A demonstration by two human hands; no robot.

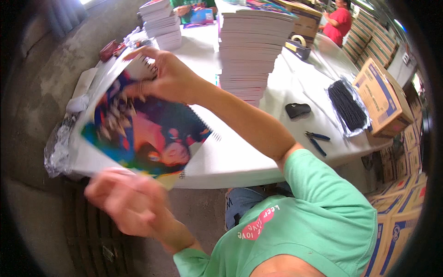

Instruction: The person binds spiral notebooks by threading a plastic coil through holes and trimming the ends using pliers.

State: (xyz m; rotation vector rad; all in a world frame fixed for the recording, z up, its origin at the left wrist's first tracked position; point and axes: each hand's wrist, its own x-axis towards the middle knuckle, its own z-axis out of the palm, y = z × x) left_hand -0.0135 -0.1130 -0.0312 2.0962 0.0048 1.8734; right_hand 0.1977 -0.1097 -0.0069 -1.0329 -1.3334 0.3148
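A spiral-bound book with a brightly coloured illustrated cover is tilted above the near left part of the white table. Black binding coil shows along its right side, with loops also at its top and bottom corners. My right hand reaches across and grips the book's far edge, thumb and fingers bent around it. At the near edge is my left hand, smeared by motion, its fingers curled in against the book's lower edge. Part of the cover under my right fingers is blurred.
A tall stack of books stands mid-table, with a smaller stack behind left. Rightward lie pliers, a black object, black coils, a carton and a tape dispenser. A person in red is beyond.
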